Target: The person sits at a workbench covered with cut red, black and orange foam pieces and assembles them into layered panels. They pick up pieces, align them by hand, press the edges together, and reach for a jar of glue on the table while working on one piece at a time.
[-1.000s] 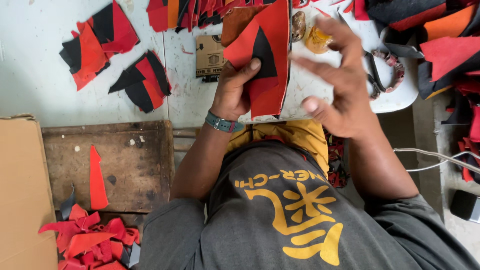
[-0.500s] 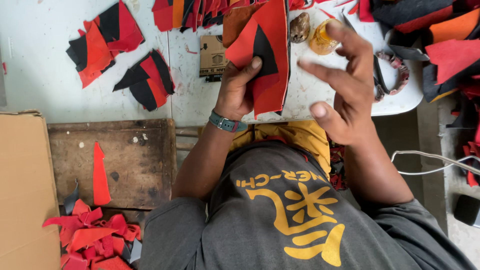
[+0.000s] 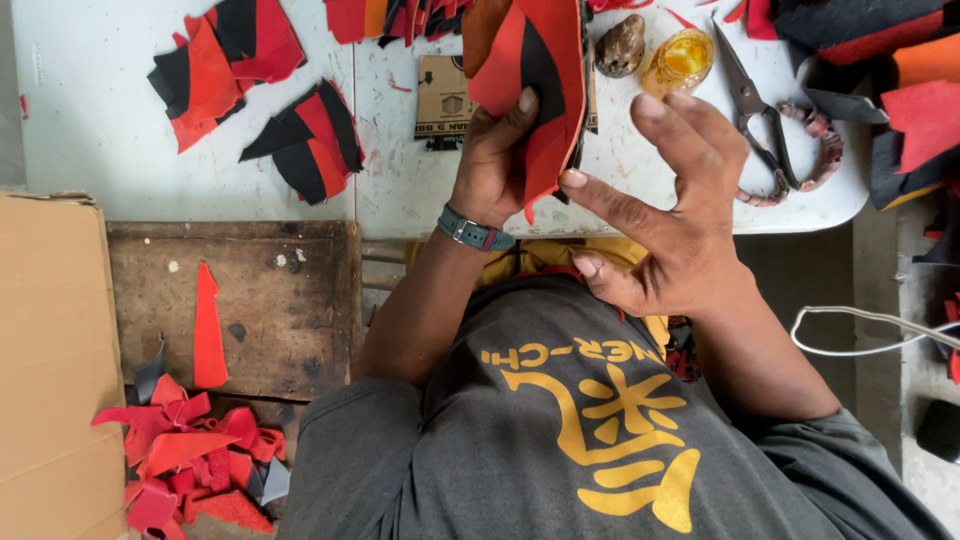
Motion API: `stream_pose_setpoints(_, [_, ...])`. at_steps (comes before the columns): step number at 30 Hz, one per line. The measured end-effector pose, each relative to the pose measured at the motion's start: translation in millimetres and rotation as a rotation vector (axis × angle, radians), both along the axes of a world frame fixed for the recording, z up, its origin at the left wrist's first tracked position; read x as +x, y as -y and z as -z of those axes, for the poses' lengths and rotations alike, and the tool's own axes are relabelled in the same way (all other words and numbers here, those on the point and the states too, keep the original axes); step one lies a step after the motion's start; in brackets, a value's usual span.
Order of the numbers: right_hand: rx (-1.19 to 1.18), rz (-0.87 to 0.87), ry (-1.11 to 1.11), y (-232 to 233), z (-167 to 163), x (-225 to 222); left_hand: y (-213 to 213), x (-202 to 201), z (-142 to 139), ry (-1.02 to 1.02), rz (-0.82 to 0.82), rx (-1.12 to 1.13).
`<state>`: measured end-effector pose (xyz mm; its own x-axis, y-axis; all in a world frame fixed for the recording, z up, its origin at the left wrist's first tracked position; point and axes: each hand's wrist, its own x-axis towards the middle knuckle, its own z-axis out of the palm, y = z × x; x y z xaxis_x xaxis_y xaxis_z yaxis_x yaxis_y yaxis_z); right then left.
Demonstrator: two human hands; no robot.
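Crowding the white table [image 3: 120, 150] are red-and-black leather stacks at ten o'clock and scissors [image 3: 762, 115], an amber glue jar [image 3: 680, 60] and a brown stone [image 3: 621, 45] at one o'clock. The left hand [image 3: 492, 165] is clamped on a red-and-black leather piece [image 3: 540, 85] at twelve o'clock, thumb on top. The right hand [image 3: 675, 215] hangs spread and empty at its three o'clock, forefinger tip just beside its lower edge.

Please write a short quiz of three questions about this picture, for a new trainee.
1. True or false: the left hand holds the red and black pieces.
2. Is the right hand (a) open, fingers spread, or (b) closed on the scissors?
3. What lies on the wooden board?

Key: 1 true. 2 (a); the scissors lie apart on the white table. 3 a narrow red strip.
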<state>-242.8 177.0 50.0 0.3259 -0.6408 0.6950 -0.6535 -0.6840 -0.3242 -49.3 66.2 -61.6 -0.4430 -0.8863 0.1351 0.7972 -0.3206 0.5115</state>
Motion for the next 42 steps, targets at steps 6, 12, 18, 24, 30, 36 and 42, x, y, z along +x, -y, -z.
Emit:
stream_pose_setpoints(6, [0.035,-0.028,0.027,-1.6,-4.5,4.2,-1.2,1.0,-3.0,-0.002,-0.017,0.061])
stream_pose_setpoints(12, [-0.059,0.089,-0.103,1.1,-14.2,5.7,-7.6,5.8,-4.1,0.039,0.017,0.079])
stream_pose_setpoints(18, [-0.085,0.174,-0.188,9.7,-29.1,-2.0,-12.4,9.3,0.8,0.050,0.042,0.107])
stream_pose_setpoints(24, [0.028,-0.009,-0.064,12.6,-26.7,12.0,-9.7,10.3,6.3,0.030,0.032,0.132])
stream_pose_setpoints(30, [0.094,0.122,-0.125,6.7,1.0,-19.5,0.9,14.2,17.0,0.062,-0.073,0.198])
stream_pose_setpoints(36, [0.078,0.410,-0.512,85.7,50.0,-80.6,14.5,19.8,28.3,-0.195,0.133,0.192])
stream_pose_setpoints(42, [0.219,0.376,-0.598,128.6,82.4,-89.4,40.9,5.1,39.1,0.007,0.064,0.232])
